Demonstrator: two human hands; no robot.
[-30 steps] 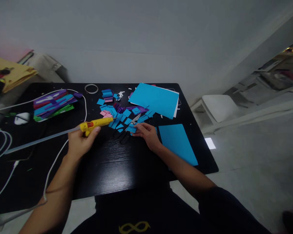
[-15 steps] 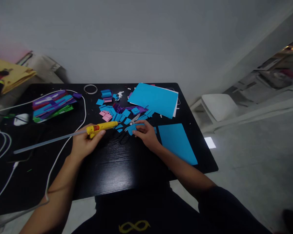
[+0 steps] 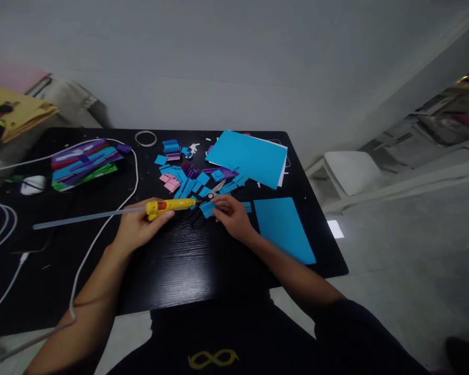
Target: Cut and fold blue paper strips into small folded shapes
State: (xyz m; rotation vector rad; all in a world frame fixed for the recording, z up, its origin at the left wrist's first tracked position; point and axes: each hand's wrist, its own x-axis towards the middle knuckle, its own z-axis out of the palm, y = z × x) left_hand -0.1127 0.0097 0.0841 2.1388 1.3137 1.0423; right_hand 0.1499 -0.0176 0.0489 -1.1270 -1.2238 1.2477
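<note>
My left hand is closed around a yellow hot glue gun, its nozzle pointing right. A long translucent glue stick sticks out of its back end. Between the fingers of my right hand is a small blue piece of paper. The nozzle tip is close to that piece; I cannot tell whether they touch. Just behind my right fingers lie scissors with dark handles, partly hidden. Small blue paper pieces, pink ones and purple ones are heaped beyond both hands.
Blue sheets lie at the back right, another blue sheet beside my right forearm. Coloured paper strips are stacked at the left. A white cable crosses the black table and my left forearm. A white stool stands right.
My left hand has moved the glue gun slightly right, bringing its nozzle closer to the blue piece of paper. My right hand has stayed nearly in place, still holding the piece.
</note>
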